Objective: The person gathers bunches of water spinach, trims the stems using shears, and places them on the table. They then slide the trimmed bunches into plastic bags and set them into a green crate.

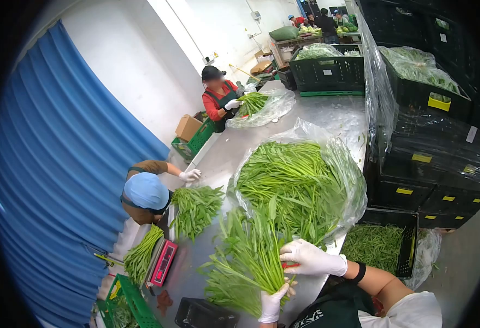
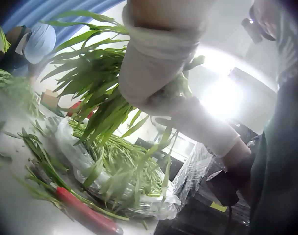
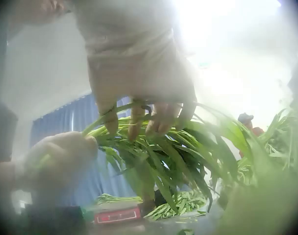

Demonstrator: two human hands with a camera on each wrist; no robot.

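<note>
My white-gloved left hand (image 1: 273, 302) grips a loose bunch of water spinach (image 1: 245, 257) by its stem ends, leaves fanning out to the left. Spread fingers of my gloved right hand (image 1: 312, 258) touch the same stems farther up, as the right wrist view also shows. Part of a red handle (image 1: 290, 265) shows beside the right fingers; in the left wrist view the red-handled tool (image 2: 85, 210) lies on the table among loose stems. Just beyond the bunch, a big heap of water spinach (image 1: 289, 175) fills an open clear plastic bag (image 1: 354, 188).
A person in a blue cap (image 1: 147, 191) bends beside another pile of greens (image 1: 196, 210). Greens lie on a pink-red scale (image 1: 164, 263). Another person (image 1: 218, 98) handles greens farther up the metal table (image 1: 333, 117). Stacked black crates (image 1: 431, 164) line the right side.
</note>
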